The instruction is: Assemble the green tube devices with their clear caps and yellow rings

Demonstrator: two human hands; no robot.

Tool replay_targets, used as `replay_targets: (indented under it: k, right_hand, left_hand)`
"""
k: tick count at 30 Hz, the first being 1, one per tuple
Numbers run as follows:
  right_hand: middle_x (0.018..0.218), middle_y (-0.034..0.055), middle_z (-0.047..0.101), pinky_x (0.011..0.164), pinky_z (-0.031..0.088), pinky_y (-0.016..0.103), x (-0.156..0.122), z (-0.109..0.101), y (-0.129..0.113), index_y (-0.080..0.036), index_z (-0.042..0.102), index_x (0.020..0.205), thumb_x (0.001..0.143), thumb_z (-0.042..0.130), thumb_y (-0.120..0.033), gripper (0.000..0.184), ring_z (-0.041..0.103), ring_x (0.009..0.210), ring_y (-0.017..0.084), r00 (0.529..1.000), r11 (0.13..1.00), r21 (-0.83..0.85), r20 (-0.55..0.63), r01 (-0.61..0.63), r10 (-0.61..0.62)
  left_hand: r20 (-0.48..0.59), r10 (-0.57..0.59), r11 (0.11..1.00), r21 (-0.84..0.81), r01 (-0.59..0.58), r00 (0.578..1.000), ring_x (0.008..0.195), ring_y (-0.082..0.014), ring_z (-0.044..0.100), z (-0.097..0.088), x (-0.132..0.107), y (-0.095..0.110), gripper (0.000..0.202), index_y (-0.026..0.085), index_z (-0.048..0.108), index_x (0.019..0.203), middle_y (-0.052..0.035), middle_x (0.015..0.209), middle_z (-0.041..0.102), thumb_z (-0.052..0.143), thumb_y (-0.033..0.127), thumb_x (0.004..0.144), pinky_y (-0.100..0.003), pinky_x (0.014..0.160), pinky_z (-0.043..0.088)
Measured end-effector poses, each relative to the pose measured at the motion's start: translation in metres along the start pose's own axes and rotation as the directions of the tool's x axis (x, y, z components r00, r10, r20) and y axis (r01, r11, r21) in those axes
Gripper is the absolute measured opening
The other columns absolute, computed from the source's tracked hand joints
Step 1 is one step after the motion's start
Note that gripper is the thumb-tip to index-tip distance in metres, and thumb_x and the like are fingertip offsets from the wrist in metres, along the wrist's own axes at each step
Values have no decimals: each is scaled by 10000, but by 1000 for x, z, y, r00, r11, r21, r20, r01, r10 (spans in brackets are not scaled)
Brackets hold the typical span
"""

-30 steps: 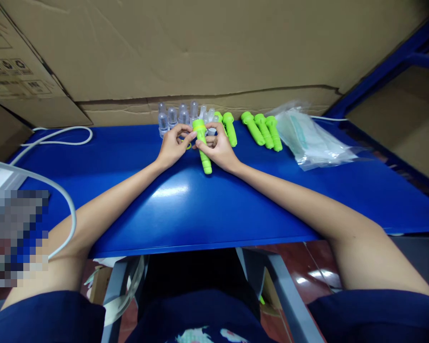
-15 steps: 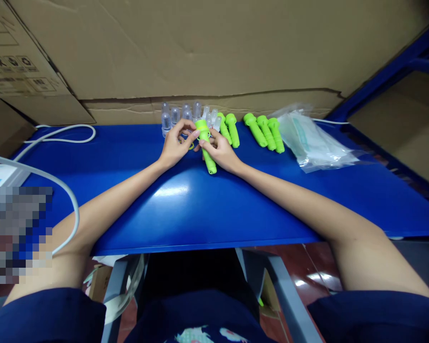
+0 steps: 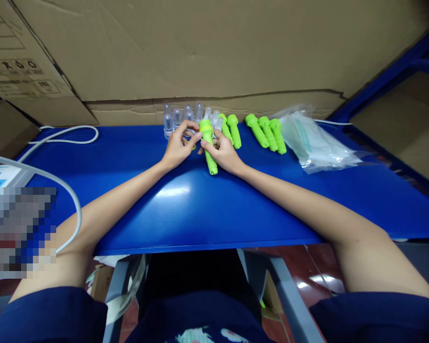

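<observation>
We lose parts of the right hand (image 3: 226,155) behind the green torch (image 3: 209,148). The left hand (image 3: 178,146) covers parts of the clear caps (image 3: 189,115) beyond it; farther left, the view's edge cuts off a power strip (image 3: 7,175).

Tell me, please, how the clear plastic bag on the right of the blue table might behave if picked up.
The clear plastic bag would probably flop, since its edges look thin and crumpled. It may feel slippery, as its surface shines. Its pale contents look thin and flat, so it is likely light.
</observation>
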State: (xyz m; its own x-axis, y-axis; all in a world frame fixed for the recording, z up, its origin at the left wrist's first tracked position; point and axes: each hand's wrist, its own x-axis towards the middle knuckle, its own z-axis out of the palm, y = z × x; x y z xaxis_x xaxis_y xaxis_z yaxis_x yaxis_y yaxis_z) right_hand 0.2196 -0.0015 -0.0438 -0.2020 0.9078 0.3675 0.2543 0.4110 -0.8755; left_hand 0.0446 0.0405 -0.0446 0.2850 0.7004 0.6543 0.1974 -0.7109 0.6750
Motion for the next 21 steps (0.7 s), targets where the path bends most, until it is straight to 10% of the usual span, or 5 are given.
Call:
replay_targets:
  k: [5, 21]
  right_hand:
    - [1064, 104, 762, 770, 634, 454, -3, 2, -4, -274, 316, 1563, 899, 649, -648, 831, 767, 906, 292, 999, 1000, 0, -45, 26, -26]
    - [907, 79, 771, 808, 643, 471, -10, 1, -10, -220, 378, 1607, 924, 549, -727, 868, 756, 799, 269, 999, 991, -131, -40, 3, -9]
  left_hand:
    - [5, -16, 1000, -16, 16, 1000, 803, -126, 699, 0, -1, 1, 421, 215, 587, 1072, -70, 1099, 700, 674, 598, 921, -211, 572, 455]
    - [5, -15, 999, -40, 15, 1000, 697, -98, 625, -1, 1, 3, 342, 212, 575, 931, -11, 875, 672, 673, 540, 937, -215, 568, 427]
